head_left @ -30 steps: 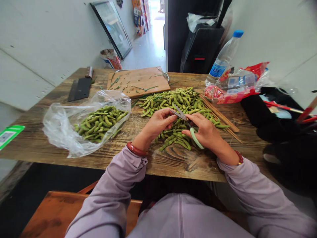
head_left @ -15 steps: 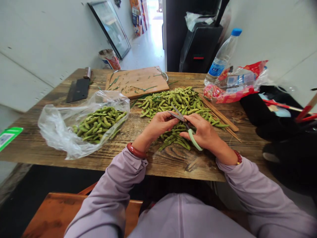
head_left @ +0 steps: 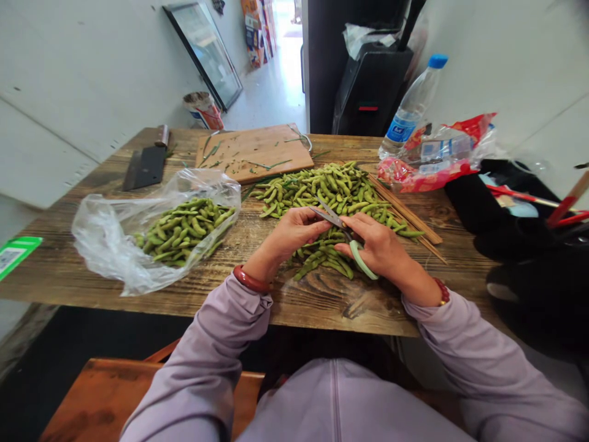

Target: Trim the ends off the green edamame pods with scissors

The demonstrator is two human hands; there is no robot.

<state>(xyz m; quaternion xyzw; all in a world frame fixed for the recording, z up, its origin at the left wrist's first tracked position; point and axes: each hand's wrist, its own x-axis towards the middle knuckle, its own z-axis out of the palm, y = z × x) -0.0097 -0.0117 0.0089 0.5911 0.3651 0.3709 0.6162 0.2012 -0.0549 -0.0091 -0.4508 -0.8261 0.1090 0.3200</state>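
**Scissors are standing open over the green pods!**

And here the right hand is gripping the scissors by their pale green handle, the blades parting and pointing far and left. The left hand is coming in close, thumb and fingers bunching right at the blade tips (whether a pod is sitting in that pinch, I cannot tell). Both hands are working above the near part of the big heap, which is spreading loose across the middle of the counter.

Over on the left, a clear plastic bag is lying wide open, holding a second, smaller batch of pods. Beyond it, a dark cleaver is lying flat at the far left, while a wooden cutting board, carrying green scraps, is resting just behind the heap. Wooden sticks are lying along the heap's right side, and at the far right a blue-capped bottle is standing beside a crumpled red-and-clear wrapper.
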